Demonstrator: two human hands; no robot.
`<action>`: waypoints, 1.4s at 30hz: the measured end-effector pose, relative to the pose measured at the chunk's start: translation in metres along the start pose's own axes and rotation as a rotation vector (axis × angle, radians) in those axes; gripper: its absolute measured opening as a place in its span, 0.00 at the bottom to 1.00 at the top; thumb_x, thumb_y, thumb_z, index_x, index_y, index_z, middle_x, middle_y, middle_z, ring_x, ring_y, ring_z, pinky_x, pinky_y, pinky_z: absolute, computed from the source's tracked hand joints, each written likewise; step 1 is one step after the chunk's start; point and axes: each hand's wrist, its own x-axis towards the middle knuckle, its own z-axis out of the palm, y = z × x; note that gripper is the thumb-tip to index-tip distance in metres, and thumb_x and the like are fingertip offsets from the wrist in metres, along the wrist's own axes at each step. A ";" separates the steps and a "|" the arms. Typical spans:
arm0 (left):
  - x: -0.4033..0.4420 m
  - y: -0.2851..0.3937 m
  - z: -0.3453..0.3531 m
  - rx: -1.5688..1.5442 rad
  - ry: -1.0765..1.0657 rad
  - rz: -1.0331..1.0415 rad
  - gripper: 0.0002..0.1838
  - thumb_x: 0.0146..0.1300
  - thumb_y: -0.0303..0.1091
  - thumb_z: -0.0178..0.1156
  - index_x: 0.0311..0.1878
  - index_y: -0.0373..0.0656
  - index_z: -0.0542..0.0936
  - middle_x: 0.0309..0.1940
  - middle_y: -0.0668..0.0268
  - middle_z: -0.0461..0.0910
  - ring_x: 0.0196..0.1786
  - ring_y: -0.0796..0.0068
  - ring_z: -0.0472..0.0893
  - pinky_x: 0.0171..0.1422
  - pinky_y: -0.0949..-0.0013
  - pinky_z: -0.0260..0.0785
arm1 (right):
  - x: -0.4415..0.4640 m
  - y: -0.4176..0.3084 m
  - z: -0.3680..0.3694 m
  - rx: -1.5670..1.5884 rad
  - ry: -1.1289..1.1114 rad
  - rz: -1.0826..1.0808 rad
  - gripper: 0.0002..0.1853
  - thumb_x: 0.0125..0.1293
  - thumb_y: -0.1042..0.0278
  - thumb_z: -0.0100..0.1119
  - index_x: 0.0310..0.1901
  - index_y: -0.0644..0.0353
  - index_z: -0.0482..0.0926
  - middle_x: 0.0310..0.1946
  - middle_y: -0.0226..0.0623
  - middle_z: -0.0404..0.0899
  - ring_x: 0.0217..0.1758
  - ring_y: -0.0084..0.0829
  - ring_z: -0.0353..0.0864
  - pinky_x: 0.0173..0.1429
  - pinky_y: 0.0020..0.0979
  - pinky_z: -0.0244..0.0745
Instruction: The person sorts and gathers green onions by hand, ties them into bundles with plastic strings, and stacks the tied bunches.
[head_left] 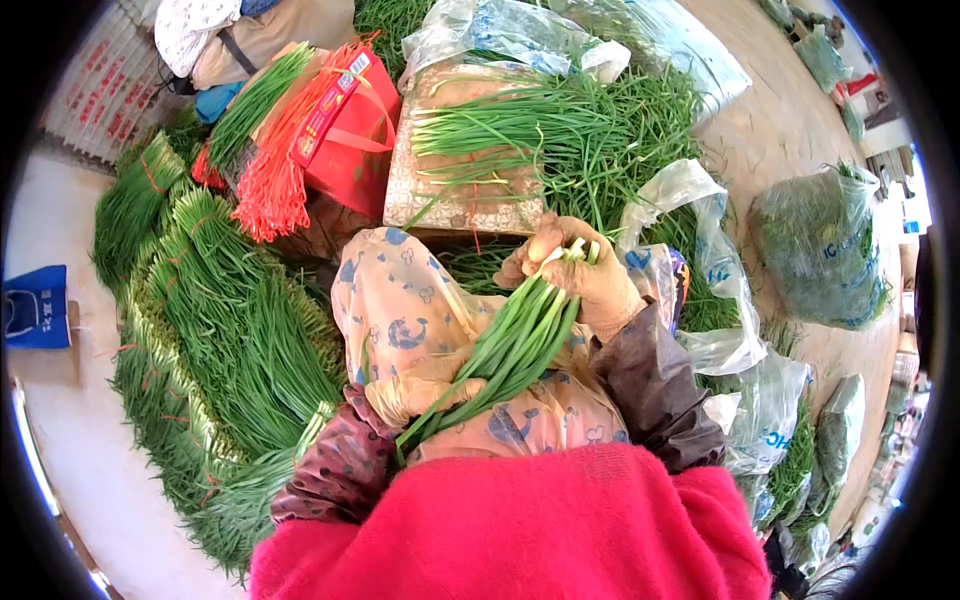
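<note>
A bunch of green garlic chives [520,335] lies slantwise across my lap, its pale stem ends up and to the right. My right hand [600,285], in a tan glove, is closed around the bunch just below those ends, thumb and fingers near the tips. Lower down, my gloved left hand [415,395] is wrapped around the leafy part, some of its fingers hidden by leaves. Beyond my knees, a worn board [465,215] carries a loose layer of chives [480,130] with stems pointing left.
Tied chive bundles [240,310] are heaped at my left. Red ties [275,195] hang over a red box [350,150] ahead. More loose chives [640,140] lie behind the board. Plastic bags [740,400] sit at my right, with a filled bag [820,245] farther out.
</note>
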 end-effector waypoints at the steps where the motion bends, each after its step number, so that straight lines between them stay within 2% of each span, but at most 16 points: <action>1: -0.001 0.000 -0.001 0.045 0.041 0.017 0.50 0.64 0.58 0.59 0.75 0.37 0.45 0.71 0.61 0.57 0.72 0.70 0.55 0.76 0.66 0.45 | 0.000 -0.004 0.001 -0.008 -0.001 0.009 0.16 0.55 0.69 0.71 0.44 0.64 0.80 0.39 0.40 0.82 0.45 0.38 0.83 0.51 0.36 0.79; 5: -0.003 0.012 -0.026 0.280 0.095 0.046 0.48 0.62 0.58 0.60 0.74 0.37 0.52 0.69 0.57 0.61 0.73 0.66 0.55 0.76 0.64 0.44 | 0.008 -0.040 -0.009 -0.097 0.225 -0.167 0.11 0.60 0.71 0.64 0.44 0.62 0.79 0.35 0.39 0.82 0.38 0.36 0.83 0.46 0.36 0.81; 10: -0.048 0.017 -0.078 0.472 0.615 0.060 0.51 0.56 0.43 0.70 0.76 0.43 0.50 0.70 0.57 0.59 0.72 0.63 0.58 0.74 0.59 0.49 | -0.001 -0.191 -0.022 -0.482 0.272 -0.688 0.09 0.65 0.67 0.60 0.44 0.61 0.79 0.38 0.38 0.81 0.39 0.35 0.82 0.45 0.37 0.81; 11: -0.053 0.017 -0.081 0.532 0.664 0.132 0.51 0.55 0.42 0.71 0.76 0.46 0.49 0.70 0.57 0.59 0.71 0.62 0.59 0.73 0.60 0.53 | -0.003 -0.219 -0.014 -0.417 -0.005 -0.744 0.10 0.66 0.67 0.60 0.45 0.61 0.79 0.39 0.39 0.81 0.40 0.35 0.82 0.46 0.36 0.81; 13: -0.061 0.029 -0.080 0.446 0.667 0.052 0.51 0.56 0.42 0.71 0.76 0.47 0.49 0.70 0.55 0.58 0.71 0.62 0.60 0.72 0.60 0.54 | -0.002 -0.267 -0.010 -0.577 -0.003 -0.789 0.13 0.66 0.67 0.60 0.49 0.62 0.78 0.42 0.41 0.82 0.43 0.36 0.83 0.48 0.34 0.81; 15: -0.057 0.033 -0.077 0.370 0.637 0.003 0.52 0.55 0.41 0.71 0.76 0.48 0.47 0.69 0.48 0.58 0.67 0.61 0.64 0.69 0.62 0.59 | 0.016 -0.287 -0.012 -0.947 0.674 -0.792 0.17 0.63 0.69 0.64 0.51 0.67 0.76 0.46 0.43 0.82 0.46 0.33 0.84 0.49 0.28 0.80; 19: -0.046 0.055 -0.072 0.500 0.446 -0.189 0.55 0.51 0.44 0.74 0.76 0.49 0.48 0.67 0.53 0.63 0.67 0.62 0.66 0.70 0.61 0.58 | 0.032 -0.304 0.000 -1.128 0.384 -0.932 0.17 0.61 0.69 0.66 0.50 0.67 0.77 0.42 0.41 0.84 0.41 0.25 0.84 0.44 0.24 0.80; 20: -0.045 0.065 -0.073 0.503 0.444 -0.198 0.55 0.51 0.44 0.74 0.76 0.49 0.48 0.67 0.53 0.63 0.67 0.62 0.66 0.70 0.61 0.58 | 0.031 -0.306 0.022 -1.221 0.309 -0.762 0.20 0.63 0.68 0.64 0.54 0.67 0.74 0.43 0.42 0.83 0.42 0.28 0.84 0.46 0.25 0.81; 22: -0.038 0.095 -0.077 0.658 0.332 0.013 0.57 0.49 0.47 0.75 0.76 0.50 0.49 0.67 0.48 0.62 0.65 0.63 0.67 0.65 0.63 0.62 | 0.034 -0.301 0.042 -1.299 0.143 -0.519 0.21 0.64 0.69 0.62 0.57 0.66 0.72 0.44 0.43 0.82 0.42 0.30 0.85 0.47 0.27 0.82; 24: -0.023 0.140 -0.052 0.372 0.241 0.256 0.62 0.43 0.55 0.76 0.76 0.50 0.48 0.67 0.51 0.63 0.66 0.61 0.66 0.68 0.60 0.59 | 0.043 -0.271 0.083 -1.449 0.051 -0.335 0.15 0.63 0.69 0.62 0.51 0.61 0.76 0.41 0.41 0.83 0.39 0.30 0.85 0.41 0.30 0.84; 26: 0.000 0.163 -0.029 0.314 0.230 0.479 0.70 0.34 0.60 0.78 0.77 0.50 0.45 0.70 0.56 0.60 0.69 0.59 0.64 0.72 0.56 0.53 | 0.054 -0.223 0.084 -1.074 -0.168 -0.283 0.13 0.62 0.70 0.63 0.49 0.56 0.77 0.36 0.39 0.83 0.36 0.32 0.86 0.38 0.34 0.85; 29: 0.059 0.151 -0.014 0.123 0.002 0.723 0.65 0.42 0.57 0.76 0.77 0.48 0.44 0.70 0.57 0.60 0.70 0.62 0.63 0.73 0.57 0.52 | 0.064 -0.157 0.083 -0.551 -0.263 -0.031 0.10 0.56 0.72 0.68 0.40 0.58 0.81 0.35 0.36 0.83 0.38 0.30 0.84 0.42 0.32 0.82; 32: 0.065 0.112 0.006 -0.197 0.088 0.518 0.53 0.52 0.51 0.71 0.74 0.43 0.51 0.65 0.60 0.66 0.65 0.66 0.70 0.68 0.59 0.62 | 0.068 -0.109 0.070 -0.384 -0.262 0.074 0.13 0.57 0.75 0.67 0.45 0.62 0.80 0.39 0.32 0.81 0.43 0.23 0.80 0.48 0.26 0.76; 36: 0.078 0.087 -0.003 -0.524 -0.028 0.378 0.32 0.59 0.49 0.66 0.60 0.40 0.71 0.50 0.62 0.79 0.50 0.66 0.80 0.56 0.61 0.75 | 0.060 -0.102 0.070 -0.504 -0.149 0.018 0.25 0.55 0.71 0.70 0.56 0.63 0.75 0.49 0.37 0.80 0.50 0.28 0.80 0.56 0.31 0.74; 39: 0.083 0.088 -0.005 -0.516 0.012 0.331 0.34 0.57 0.51 0.67 0.61 0.40 0.70 0.50 0.62 0.79 0.51 0.66 0.80 0.57 0.61 0.74 | 0.061 -0.109 0.065 -1.276 -0.196 -0.555 0.22 0.58 0.71 0.65 0.56 0.61 0.76 0.51 0.39 0.80 0.51 0.32 0.81 0.55 0.33 0.74; 42: 0.082 0.087 -0.001 -0.464 -0.021 0.356 0.44 0.50 0.53 0.72 0.65 0.38 0.66 0.55 0.60 0.76 0.54 0.64 0.79 0.57 0.59 0.74 | 0.062 -0.114 0.061 -1.463 -0.453 -0.574 0.16 0.59 0.71 0.63 0.50 0.58 0.80 0.46 0.40 0.81 0.49 0.38 0.81 0.53 0.34 0.74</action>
